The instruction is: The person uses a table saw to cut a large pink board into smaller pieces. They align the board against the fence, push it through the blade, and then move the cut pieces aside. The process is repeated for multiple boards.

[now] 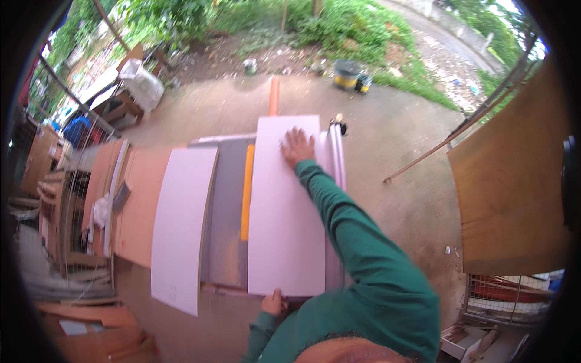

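A long white panel (287, 230) lies lengthwise on a grey-topped work table (228, 181), pointing away from me. My right hand (298, 147) rests flat near its far end, fingers spread. At the near edge, close to the left corner, my left hand (275, 302) is closed with the fingers curled on the panel's edge. Along the panel's left side runs a straight yellow bar (247, 193). A second white panel (181, 224) lies further left, apart from both hands. To the right of the first panel is a pale lengthwise rail (336, 151).
Brown boards (142, 206) lie at the left, with a small dark block (121, 196) on them. Buckets (346, 74) stand at the far edge of the concrete floor. A thin pole (417, 162) slants in from the right beside a large brown sheet (514, 181). Wood scraps (91, 320) lie lower left.
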Action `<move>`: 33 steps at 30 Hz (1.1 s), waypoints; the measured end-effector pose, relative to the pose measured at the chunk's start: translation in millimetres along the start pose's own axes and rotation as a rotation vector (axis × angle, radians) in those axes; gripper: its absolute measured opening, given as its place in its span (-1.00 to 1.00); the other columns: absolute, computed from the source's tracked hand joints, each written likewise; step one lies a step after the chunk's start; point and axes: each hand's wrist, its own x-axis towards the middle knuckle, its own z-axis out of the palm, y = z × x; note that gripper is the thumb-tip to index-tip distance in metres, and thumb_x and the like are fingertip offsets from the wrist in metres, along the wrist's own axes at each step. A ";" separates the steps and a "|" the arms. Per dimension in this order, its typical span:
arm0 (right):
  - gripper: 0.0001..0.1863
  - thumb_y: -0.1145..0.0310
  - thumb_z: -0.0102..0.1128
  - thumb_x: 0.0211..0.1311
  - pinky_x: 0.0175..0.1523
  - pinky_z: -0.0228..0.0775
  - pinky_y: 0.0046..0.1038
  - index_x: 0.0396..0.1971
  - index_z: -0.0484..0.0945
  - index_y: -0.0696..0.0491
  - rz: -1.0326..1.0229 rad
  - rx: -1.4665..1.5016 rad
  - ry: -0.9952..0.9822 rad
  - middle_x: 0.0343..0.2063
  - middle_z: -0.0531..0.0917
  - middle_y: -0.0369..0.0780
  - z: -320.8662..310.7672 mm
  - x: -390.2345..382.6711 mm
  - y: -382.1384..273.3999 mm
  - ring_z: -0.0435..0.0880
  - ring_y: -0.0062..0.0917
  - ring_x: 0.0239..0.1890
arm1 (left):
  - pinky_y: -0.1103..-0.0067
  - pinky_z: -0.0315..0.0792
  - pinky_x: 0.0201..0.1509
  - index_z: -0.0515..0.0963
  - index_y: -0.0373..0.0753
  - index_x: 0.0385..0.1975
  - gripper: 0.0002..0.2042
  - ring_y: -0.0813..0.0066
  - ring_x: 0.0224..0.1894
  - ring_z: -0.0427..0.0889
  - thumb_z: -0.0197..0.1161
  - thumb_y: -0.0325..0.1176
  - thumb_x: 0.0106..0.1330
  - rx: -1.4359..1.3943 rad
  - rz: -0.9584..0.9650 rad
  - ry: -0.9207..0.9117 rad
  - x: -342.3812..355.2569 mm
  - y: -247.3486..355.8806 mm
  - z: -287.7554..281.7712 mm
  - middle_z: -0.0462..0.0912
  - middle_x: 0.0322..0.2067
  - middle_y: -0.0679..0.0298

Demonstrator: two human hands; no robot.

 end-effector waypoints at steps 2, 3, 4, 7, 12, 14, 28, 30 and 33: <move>-0.29 -0.20 -0.28 0.45 0.53 -0.32 0.13 0.47 0.17 -0.15 0.005 -0.076 0.046 0.53 0.09 -0.25 9.8 0.1 6.1 -0.01 -0.34 0.56 | 0.27 0.53 -0.40 0.58 -0.30 -0.28 -0.57 0.18 -0.52 0.67 -0.07 -0.03 0.48 0.136 0.127 0.047 9.5 -12.9 3.2 0.68 -0.62 0.11; -0.30 -0.17 -0.28 0.45 0.54 -0.33 0.10 0.48 0.16 -0.15 0.002 -0.036 0.065 0.53 0.07 -0.25 8.8 -2.4 -0.7 -0.02 -0.36 0.56 | 0.27 0.52 -0.42 0.60 -0.31 -0.31 -0.52 0.20 -0.52 0.67 -0.08 0.01 0.48 0.030 0.021 0.035 0.1 0.1 0.5 0.68 -0.62 0.12; -0.30 -0.15 -0.27 0.46 0.56 -0.35 0.05 0.49 0.14 -0.15 -0.013 0.000 0.083 0.54 0.05 -0.26 3.3 -7.6 -7.3 -0.05 -0.36 0.57 | 0.28 0.51 -0.43 0.62 -0.32 -0.34 -0.48 0.21 -0.53 0.66 -0.09 0.06 0.49 -0.071 -0.087 0.030 -9.1 13.2 -2.5 0.67 -0.62 0.12; -0.31 -0.12 -0.28 0.46 0.59 -0.42 -0.04 0.51 0.09 -0.17 -0.005 -0.007 -0.001 0.55 0.01 -0.28 -13.8 -9.5 -13.1 -0.12 -0.40 0.58 | 0.43 0.48 -0.51 0.64 -0.37 -0.35 -0.34 0.42 -0.64 0.58 -0.19 0.16 0.52 -0.107 -0.129 0.069 -20.8 34.8 -3.9 0.65 -0.65 0.23; -0.32 -0.10 -0.29 0.46 0.59 -0.44 -0.03 0.49 0.13 -0.14 -0.017 0.029 0.040 0.54 0.03 -0.26 -13.0 -7.7 -9.3 -0.10 -0.39 0.58 | 0.44 0.47 -0.54 0.64 -0.37 -0.34 -0.34 0.42 -0.65 0.57 -0.19 0.16 0.52 -0.123 -0.153 0.048 -22.4 41.6 -5.4 0.64 -0.65 0.23; -0.31 -0.10 -0.28 0.45 0.59 -0.45 -0.02 0.49 0.13 -0.14 -0.017 0.041 0.040 0.54 0.03 -0.26 -13.2 -7.9 -6.5 -0.10 -0.39 0.58 | 0.43 0.47 -0.54 0.64 -0.38 -0.33 -0.34 0.42 -0.65 0.56 -0.19 0.16 0.52 -0.132 -0.177 0.043 -20.2 41.7 -6.0 0.64 -0.66 0.24; -0.32 -0.10 -0.31 0.47 0.58 -0.39 0.00 0.50 0.11 -0.15 0.009 0.013 0.020 0.54 0.03 -0.28 -22.6 -9.2 -4.6 -0.09 -0.40 0.58 | 0.55 0.32 -0.67 0.55 -0.43 -0.26 -0.30 0.53 -0.71 0.44 -0.19 0.24 0.51 -0.242 -0.204 -0.020 -15.8 39.9 -11.2 0.56 -0.67 0.25; -0.32 -0.10 -0.31 0.47 0.58 -0.38 0.00 0.50 0.12 -0.14 0.009 0.015 0.037 0.54 0.04 -0.27 -20.1 -8.8 -4.6 -0.09 -0.40 0.58 | 0.55 0.29 -0.68 0.54 -0.43 -0.26 -0.31 0.54 -0.72 0.42 -0.18 0.23 0.51 -0.249 -0.192 -0.022 -14.2 37.9 -10.8 0.55 -0.67 0.25; -0.32 -0.10 -0.29 0.46 0.58 -0.37 0.01 0.49 0.13 -0.15 0.005 0.009 0.048 0.54 0.04 -0.27 -16.7 -6.2 -5.6 -0.08 -0.40 0.58 | 0.56 0.30 -0.68 0.54 -0.43 -0.27 -0.31 0.54 -0.72 0.42 -0.17 0.23 0.51 -0.266 -0.196 -0.015 -14.5 39.2 -10.7 0.56 -0.67 0.24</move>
